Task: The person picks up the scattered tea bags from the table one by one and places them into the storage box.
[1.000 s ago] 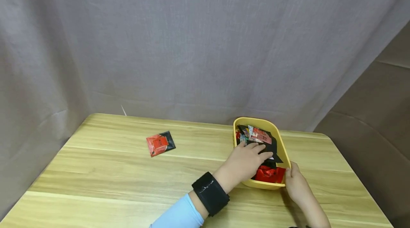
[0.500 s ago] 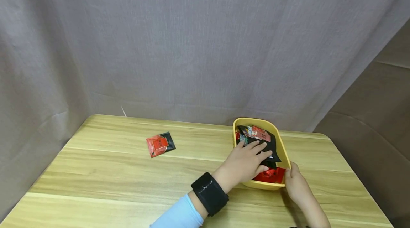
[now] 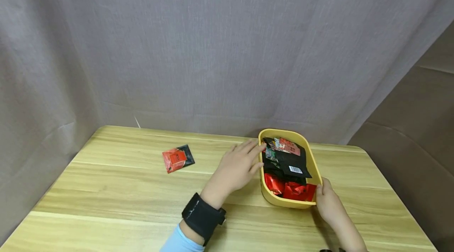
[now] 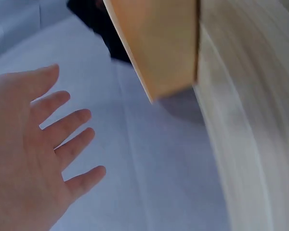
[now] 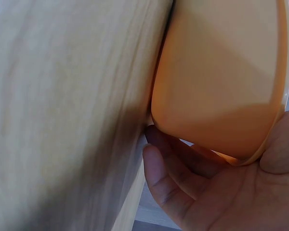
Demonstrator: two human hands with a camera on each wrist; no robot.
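Note:
A yellow plastic bin (image 3: 286, 203) stands at the right of the table, holding a black packet with a white label (image 3: 292, 161), shiny red packets (image 3: 294, 191) and smaller printed sachets (image 3: 289, 147). My left hand (image 3: 235, 167) is just left of the bin, its fingertips right at the left rim. In the left wrist view that hand (image 4: 33, 149) has straight, spread fingers and an empty palm. My right hand (image 3: 330, 204) grips the bin's near right corner. The right wrist view shows its fingers (image 5: 171, 192) curled along the bin's outer wall (image 5: 214, 72), thumb at the rim.
A red and black sachet (image 3: 178, 159) lies flat on the wooden table (image 3: 117, 189), left of centre. Grey cloth (image 3: 198, 55) hangs behind the table's far edge and along both sides.
My left hand has lifted off the packets inside the bin and moved left past its rim, uncovering the white label and red packets. The right hand and the bin stay in place.

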